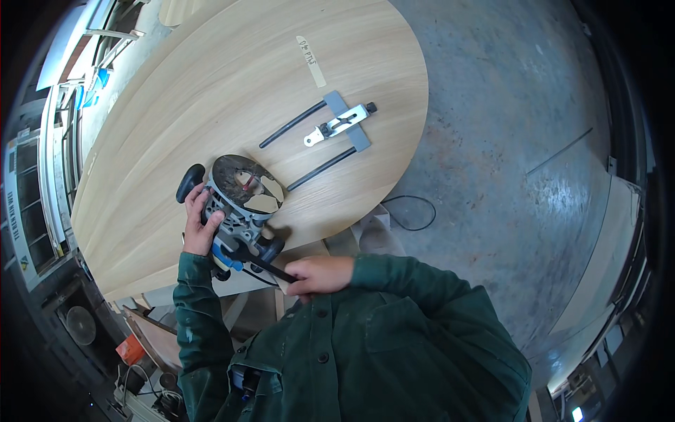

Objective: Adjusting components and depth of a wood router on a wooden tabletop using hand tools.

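Pale wood tabletop (358,42) below; router (242,224) tipped at near edge, left hand (200,228) clasping its body, right hand (322,274) gripping dark wrench-like tool (273,269); adjustment seemingly was underway (next turn likely wanted firm brace)

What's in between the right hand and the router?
A black wrench! In the head view, the right hand grips one end, and the other end reaches the router.

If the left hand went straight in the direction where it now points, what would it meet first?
Probably the black knob of the router, just ahead of the left hand; depth is unclear, so they may already touch.
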Motion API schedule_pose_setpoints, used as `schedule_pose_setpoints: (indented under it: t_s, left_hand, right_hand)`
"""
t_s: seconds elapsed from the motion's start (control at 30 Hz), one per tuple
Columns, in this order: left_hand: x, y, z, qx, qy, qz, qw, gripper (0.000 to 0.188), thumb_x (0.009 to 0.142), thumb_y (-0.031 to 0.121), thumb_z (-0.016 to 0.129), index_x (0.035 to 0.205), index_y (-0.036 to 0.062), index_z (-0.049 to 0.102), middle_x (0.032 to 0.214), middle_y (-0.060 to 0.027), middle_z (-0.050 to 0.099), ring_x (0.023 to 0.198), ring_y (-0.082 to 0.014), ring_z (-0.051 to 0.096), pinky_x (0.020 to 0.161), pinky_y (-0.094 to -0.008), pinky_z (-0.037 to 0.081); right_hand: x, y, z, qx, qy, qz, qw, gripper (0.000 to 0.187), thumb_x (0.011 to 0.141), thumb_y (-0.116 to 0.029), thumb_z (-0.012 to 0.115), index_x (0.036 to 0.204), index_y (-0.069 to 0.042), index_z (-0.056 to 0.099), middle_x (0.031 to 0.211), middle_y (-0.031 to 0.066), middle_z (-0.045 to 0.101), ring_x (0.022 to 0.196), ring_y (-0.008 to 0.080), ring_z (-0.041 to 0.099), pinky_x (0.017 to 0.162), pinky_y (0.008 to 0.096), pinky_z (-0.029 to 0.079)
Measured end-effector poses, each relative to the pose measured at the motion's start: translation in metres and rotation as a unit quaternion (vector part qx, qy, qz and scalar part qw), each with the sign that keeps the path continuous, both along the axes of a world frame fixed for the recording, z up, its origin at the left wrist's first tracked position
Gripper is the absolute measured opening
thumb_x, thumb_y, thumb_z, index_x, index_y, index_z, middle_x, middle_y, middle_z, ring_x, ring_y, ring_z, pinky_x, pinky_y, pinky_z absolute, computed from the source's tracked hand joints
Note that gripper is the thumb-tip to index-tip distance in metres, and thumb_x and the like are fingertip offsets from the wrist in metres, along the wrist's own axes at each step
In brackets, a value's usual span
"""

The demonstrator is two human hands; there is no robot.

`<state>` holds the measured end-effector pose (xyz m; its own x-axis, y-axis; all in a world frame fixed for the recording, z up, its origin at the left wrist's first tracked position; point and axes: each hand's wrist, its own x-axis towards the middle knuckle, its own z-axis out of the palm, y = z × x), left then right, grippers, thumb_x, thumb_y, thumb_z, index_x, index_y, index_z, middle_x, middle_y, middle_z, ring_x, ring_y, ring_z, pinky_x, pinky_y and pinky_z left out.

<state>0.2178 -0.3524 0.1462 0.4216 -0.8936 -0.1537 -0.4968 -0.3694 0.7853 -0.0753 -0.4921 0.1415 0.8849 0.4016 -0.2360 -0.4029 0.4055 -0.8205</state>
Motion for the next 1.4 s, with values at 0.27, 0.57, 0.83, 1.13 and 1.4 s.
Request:
schedule_pose_setpoints:
  t_s: [0.27, 0.57, 0.83, 1.13, 1.4]
  left_hand:
    - [-0.004, 0.000, -0.001, 0.004, 0.023, 0.017, 1.000, 0.062, 0.087, 0.034, 0.071, 0.139, 0.0073, 0.050, 0.146, -0.0116, 0.035, 0.137, -0.0273, 0.035, 0.114, -0.0389, 0.026]
    - [-0.004, 0.002, -0.006, -0.030, 0.029, 0.015, 0.999, 0.058, 0.087, 0.025, 0.071, 0.138, 0.0082, 0.050, 0.144, -0.0118, 0.037, 0.135, -0.0273, 0.038, 0.114, -0.0387, 0.028]
    - [-0.009, -0.004, 0.003, -0.024, 0.036, 0.031, 0.999, 0.058, 0.084, 0.022, 0.075, 0.136, 0.0080, 0.053, 0.142, -0.0107, 0.035, 0.135, -0.0263, 0.037, 0.114, -0.0379, 0.028]
    - [-0.007, -0.003, 0.002, -0.017, 0.027, 0.031, 0.999, 0.055, 0.086, 0.021, 0.071, 0.137, 0.0107, 0.054, 0.141, -0.0116, 0.038, 0.136, -0.0263, 0.036, 0.114, -0.0377, 0.028]
    - [-0.009, -0.002, -0.001, -0.022, 0.028, 0.034, 0.999, 0.054, 0.085, 0.022, 0.072, 0.135, 0.0106, 0.056, 0.141, -0.0122, 0.038, 0.136, -0.0264, 0.036, 0.115, -0.0381, 0.028]
  right_hand:
    - [-0.063, -0.075, 0.009, 0.076, 0.082, -0.106, 0.988, 0.020, 0.101, -0.023, 0.052, 0.098, -0.004, 0.056, 0.077, 0.0015, 0.062, 0.072, 0.0090, 0.059, 0.071, 0.0247, 0.047]
    - [-0.030, -0.089, -0.028, -0.078, 0.124, -0.282, 0.948, 0.020, 0.100, -0.024, 0.053, 0.088, -0.008, 0.052, 0.064, -0.0037, 0.049, 0.053, 0.0041, 0.044, 0.051, 0.0211, 0.036]
    - [0.010, -0.076, -0.052, -0.329, 0.073, -0.278, 0.900, 0.026, 0.095, -0.029, 0.057, 0.089, -0.004, 0.058, 0.072, 0.0111, 0.060, 0.068, 0.0279, 0.061, 0.064, 0.0416, 0.049]
    - [0.029, -0.064, -0.024, -0.541, -0.086, -0.326, 0.770, 0.026, 0.095, -0.023, 0.058, 0.112, -0.005, 0.064, 0.111, 0.0120, 0.062, 0.093, 0.0333, 0.061, 0.080, 0.0414, 0.050]
    - [0.072, -0.053, -0.023, -0.394, -0.194, -0.286, 0.852, 0.035, 0.097, -0.019, 0.055, 0.129, -0.003, 0.059, 0.115, 0.0139, 0.063, 0.099, 0.0284, 0.062, 0.088, 0.0360, 0.049]
